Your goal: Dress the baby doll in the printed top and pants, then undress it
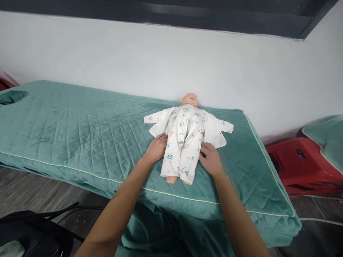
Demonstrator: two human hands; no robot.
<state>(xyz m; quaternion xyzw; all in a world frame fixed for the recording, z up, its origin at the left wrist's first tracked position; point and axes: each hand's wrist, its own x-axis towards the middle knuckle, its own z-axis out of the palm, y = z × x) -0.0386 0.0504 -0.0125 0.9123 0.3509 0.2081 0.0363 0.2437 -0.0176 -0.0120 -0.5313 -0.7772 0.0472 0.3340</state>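
Observation:
A baby doll (189, 99) lies on its back on a green quilted bed, head toward the wall. It wears white patterned baby trousers (184, 150), pulled high over its belly. A matching white baby shirt (213, 130) lies spread open beneath, sleeves out to both sides. Bare doll feet show below the cuffs. At the left side of the trousers, my left hand (157, 148) is closed at the cloth near the thigh, fingertips partly hidden. My right hand (211, 159) has its fingers curled at the trousers' opposite edge, beside the shirt's lower corner.
The green quilted bedspread (93, 128) has a face hole at its far left. A white wall (160, 60) stands behind the bed. Red plastic stools (300, 160) are at the right, and a black chair or bag (34, 232) is at the lower left.

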